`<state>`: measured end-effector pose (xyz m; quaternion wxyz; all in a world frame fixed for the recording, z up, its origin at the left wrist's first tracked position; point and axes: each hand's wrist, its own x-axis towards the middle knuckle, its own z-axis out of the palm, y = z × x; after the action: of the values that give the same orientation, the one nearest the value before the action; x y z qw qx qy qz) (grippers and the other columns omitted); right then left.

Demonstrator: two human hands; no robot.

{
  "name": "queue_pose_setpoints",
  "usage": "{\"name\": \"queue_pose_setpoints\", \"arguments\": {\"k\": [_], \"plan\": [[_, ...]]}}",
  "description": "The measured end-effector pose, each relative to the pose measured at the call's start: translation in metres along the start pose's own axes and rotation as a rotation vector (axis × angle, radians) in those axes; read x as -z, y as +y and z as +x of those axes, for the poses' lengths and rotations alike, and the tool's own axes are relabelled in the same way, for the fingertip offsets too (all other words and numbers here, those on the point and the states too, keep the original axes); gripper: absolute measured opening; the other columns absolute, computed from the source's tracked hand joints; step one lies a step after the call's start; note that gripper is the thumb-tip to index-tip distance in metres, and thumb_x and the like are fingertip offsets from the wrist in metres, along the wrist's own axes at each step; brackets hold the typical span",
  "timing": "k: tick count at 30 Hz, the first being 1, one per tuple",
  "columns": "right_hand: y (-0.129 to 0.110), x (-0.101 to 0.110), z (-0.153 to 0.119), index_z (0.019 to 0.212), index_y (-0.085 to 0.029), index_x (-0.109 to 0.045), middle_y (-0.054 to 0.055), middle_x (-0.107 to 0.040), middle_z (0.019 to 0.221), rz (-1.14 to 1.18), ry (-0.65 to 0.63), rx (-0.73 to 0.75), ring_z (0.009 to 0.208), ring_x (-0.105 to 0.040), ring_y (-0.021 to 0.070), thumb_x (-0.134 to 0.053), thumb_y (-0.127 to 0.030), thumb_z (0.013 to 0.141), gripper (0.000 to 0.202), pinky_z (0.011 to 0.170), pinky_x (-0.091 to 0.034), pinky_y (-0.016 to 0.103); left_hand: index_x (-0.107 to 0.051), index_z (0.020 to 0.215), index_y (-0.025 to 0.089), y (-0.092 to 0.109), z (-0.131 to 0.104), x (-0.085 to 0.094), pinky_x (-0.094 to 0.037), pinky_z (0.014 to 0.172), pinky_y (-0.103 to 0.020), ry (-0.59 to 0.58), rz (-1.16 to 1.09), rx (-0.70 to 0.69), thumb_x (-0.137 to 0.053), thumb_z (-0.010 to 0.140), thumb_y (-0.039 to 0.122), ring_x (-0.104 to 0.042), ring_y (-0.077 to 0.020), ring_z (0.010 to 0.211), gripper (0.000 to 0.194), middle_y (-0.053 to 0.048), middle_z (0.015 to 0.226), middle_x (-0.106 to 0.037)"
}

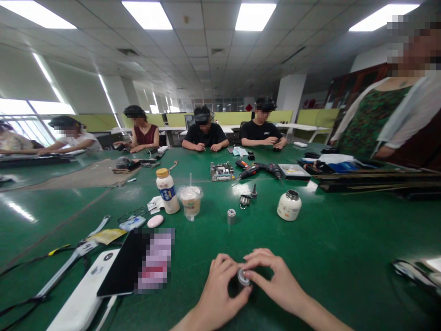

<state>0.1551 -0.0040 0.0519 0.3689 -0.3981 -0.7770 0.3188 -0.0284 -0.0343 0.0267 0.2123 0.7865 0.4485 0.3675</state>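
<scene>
Head view: holding small metal cylinder [244, 277] at or just above green table [344, 257], pinched between curved thumb and fingers of left hand [220, 290], likely for steadiness. Pinching at its top with thumb and fingertips of right hand [278, 281], apparently for fine control; can't tell exact contact. With second cylinder [231, 217] standing ahead, likely parked for easy reach. Hemmed on left by tablet [124, 262]; roomier toward right, with white jar [289, 207] farther ahead. Can't see near table edge.

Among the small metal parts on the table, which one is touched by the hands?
The nearest part, with the left hand and right hand around it; the upright cylinder and the two darker parts behind are apart, untouched.
</scene>
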Motion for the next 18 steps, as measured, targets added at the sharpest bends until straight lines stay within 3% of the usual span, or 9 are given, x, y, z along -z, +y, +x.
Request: {"name": "queue_pose_setpoints", "arguments": {"k": [7, 13, 18], "plan": [[-0.002, -0.002, -0.001, 0.087, -0.029, -0.077, 0.004, -0.075, 0.097, -0.061, -0.03, 0.061, 0.098, -0.065, 0.0258, -0.072, -0.024, 0.084, 0.008, 0.091, -0.05, 0.043, -0.066, 0.1, 0.024, 0.003, 0.001, 0.002, -0.043, 0.086, -0.041, 0.005, -0.002, 0.009, -0.068, 0.079, 0.013, -0.053, -0.0255, 0.097, 0.024, -0.003, 0.093, -0.067], [-0.005, 0.008, 0.003, 0.089, -0.025, -0.072, 0.003, -0.073, 0.075, -0.115, 0.106, 0.037, 0.087, -0.066, 0.0255, -0.069, -0.029, 0.085, 0.007, 0.091, -0.048, 0.045, -0.067, 0.104, 0.024, 0.003, 0.0, 0.002, -0.044, 0.085, -0.041, 0.001, 0.012, 0.024, -0.069, 0.078, 0.014, -0.053, -0.0264, 0.096, 0.028, -0.004, 0.091, -0.067], [-0.008, 0.007, 0.0, 0.102, -0.026, -0.072, 0.006, -0.073, 0.105, -0.089, 0.003, 0.029, 0.103, -0.063, 0.0261, -0.071, -0.022, 0.081, 0.021, 0.093, -0.048, 0.042, -0.068, 0.101, 0.023, 0.003, 0.003, 0.002, -0.044, 0.087, -0.04, 0.003, -0.008, 0.039, -0.069, 0.078, 0.013, -0.053, -0.0254, 0.098, 0.025, -0.004, 0.093, -0.066]]}}
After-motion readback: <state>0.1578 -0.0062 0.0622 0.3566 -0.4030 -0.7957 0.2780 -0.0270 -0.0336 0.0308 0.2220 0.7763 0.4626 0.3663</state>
